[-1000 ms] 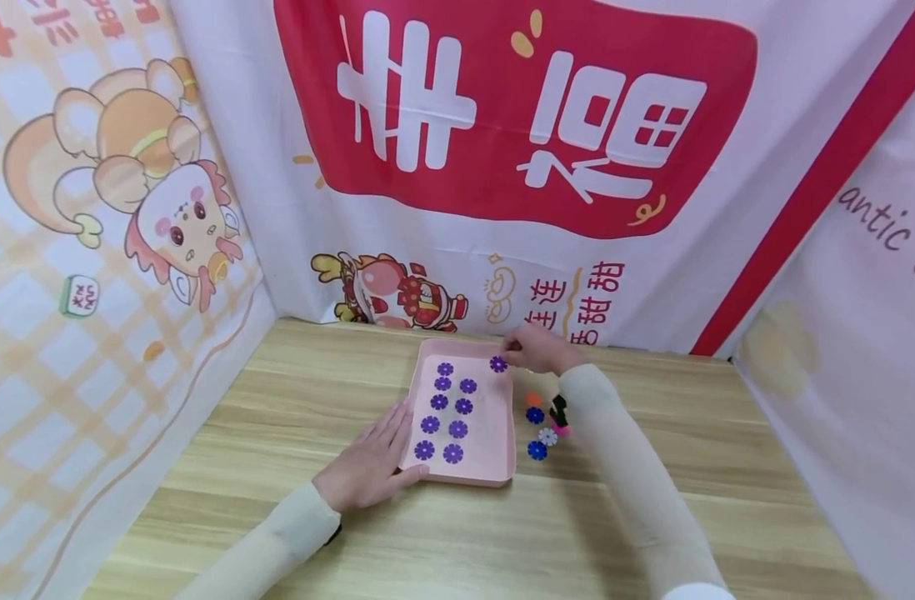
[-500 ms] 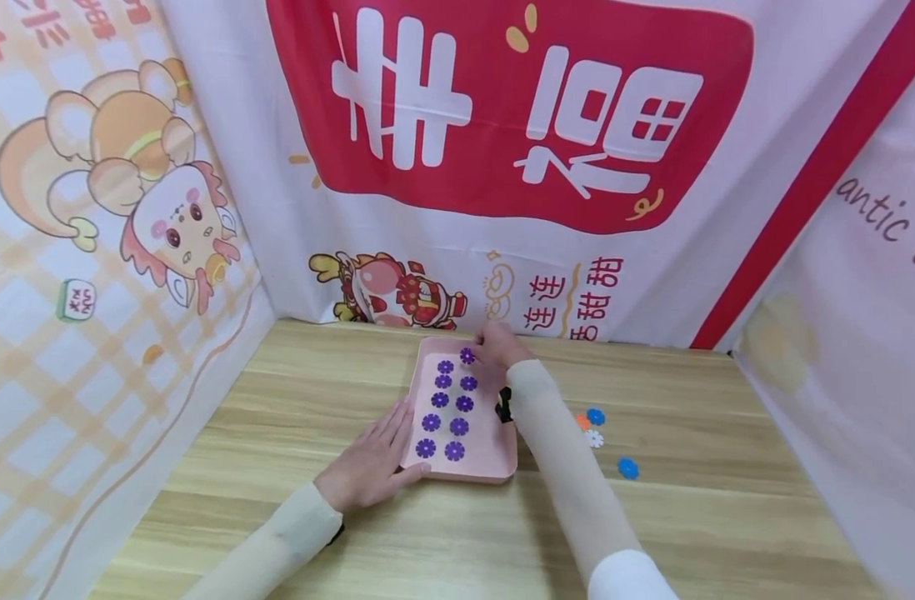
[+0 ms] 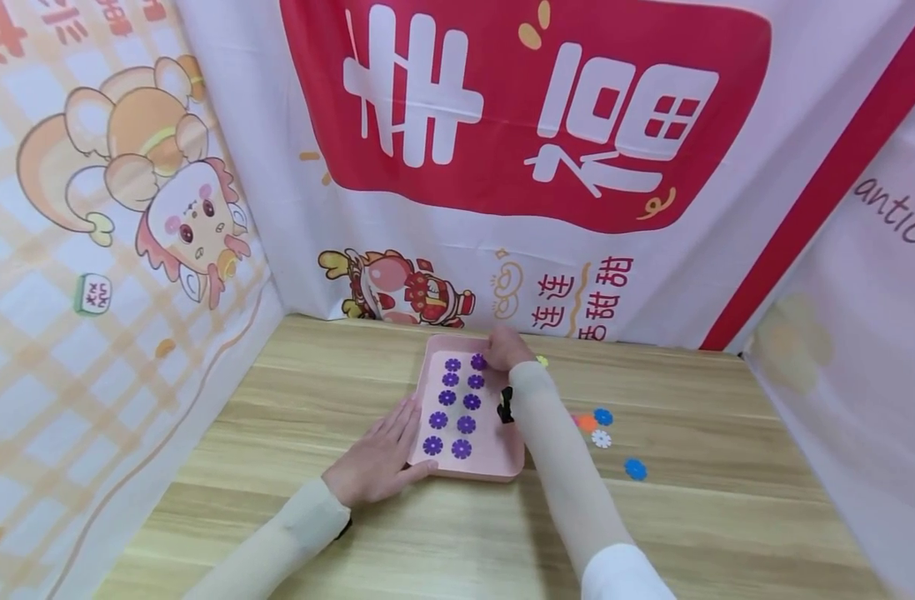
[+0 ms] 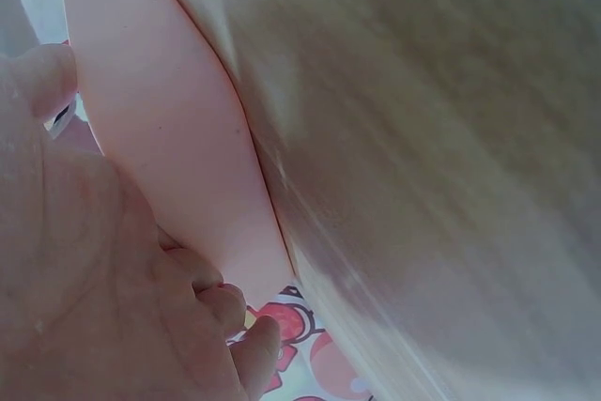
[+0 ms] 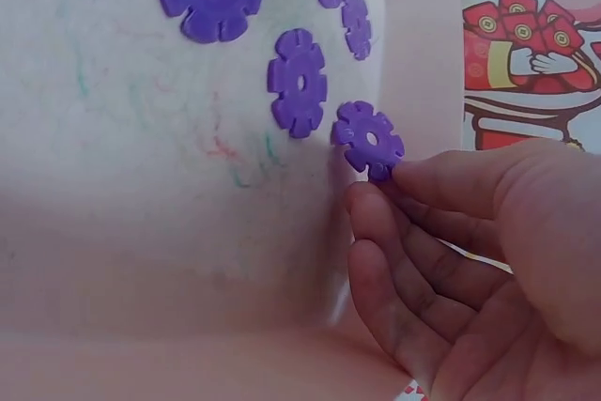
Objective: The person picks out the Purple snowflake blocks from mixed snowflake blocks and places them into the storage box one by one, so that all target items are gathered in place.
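Note:
A shallow pink tray lies on the table with purple snowflake discs in two columns. At the far end of the right column, my right hand pinches a purple snowflake disc between thumb and finger, seen closely in the right wrist view. Another purple disc lies flat just beside it. My left hand rests against the tray's near left side, fingers straight, thumb along the front edge. In the left wrist view the tray's outer wall runs beside that palm.
Right of the tray lie loose discs: a blue disc, another blue disc, a white disc and an orange disc. A yellow piece shows behind my right wrist. A printed cloth hangs behind the table.
My right hand has moved left from the tray's right rim, carrying the purple disc to the far end of the right column. The left hand stays against the tray.

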The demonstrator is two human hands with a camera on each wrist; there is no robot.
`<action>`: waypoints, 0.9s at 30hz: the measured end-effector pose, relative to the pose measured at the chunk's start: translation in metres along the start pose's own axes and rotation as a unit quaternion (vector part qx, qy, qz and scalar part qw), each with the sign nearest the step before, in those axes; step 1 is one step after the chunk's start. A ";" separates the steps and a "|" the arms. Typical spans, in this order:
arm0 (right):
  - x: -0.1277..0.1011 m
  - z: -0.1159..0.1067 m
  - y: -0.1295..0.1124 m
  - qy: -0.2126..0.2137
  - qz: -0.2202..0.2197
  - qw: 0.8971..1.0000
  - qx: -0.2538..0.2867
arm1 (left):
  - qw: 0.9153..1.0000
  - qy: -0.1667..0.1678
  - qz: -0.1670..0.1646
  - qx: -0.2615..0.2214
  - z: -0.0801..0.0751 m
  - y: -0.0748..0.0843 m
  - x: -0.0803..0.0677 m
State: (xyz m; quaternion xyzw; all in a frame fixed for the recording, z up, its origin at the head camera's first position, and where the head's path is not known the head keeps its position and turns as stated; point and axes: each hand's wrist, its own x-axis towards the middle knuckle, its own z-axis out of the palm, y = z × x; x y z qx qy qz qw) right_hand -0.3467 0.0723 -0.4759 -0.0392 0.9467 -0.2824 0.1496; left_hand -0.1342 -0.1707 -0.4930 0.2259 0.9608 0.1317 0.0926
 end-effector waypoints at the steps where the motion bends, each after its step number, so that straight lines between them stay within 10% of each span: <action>1: 0.000 0.000 0.001 0.001 -0.001 1.000 0.000 | 1.000 -0.002 0.000 0.000 0.000 0.000 0.000; 18: -0.045 -0.050 0.004 0.002 -0.094 0.989 -0.117 | 1.000 -0.005 0.015 0.002 0.000 0.003 0.001; 27: -0.090 -0.087 0.015 0.004 -0.196 0.960 -0.199 | 1.000 0.002 0.001 0.004 -0.001 -0.010 -0.005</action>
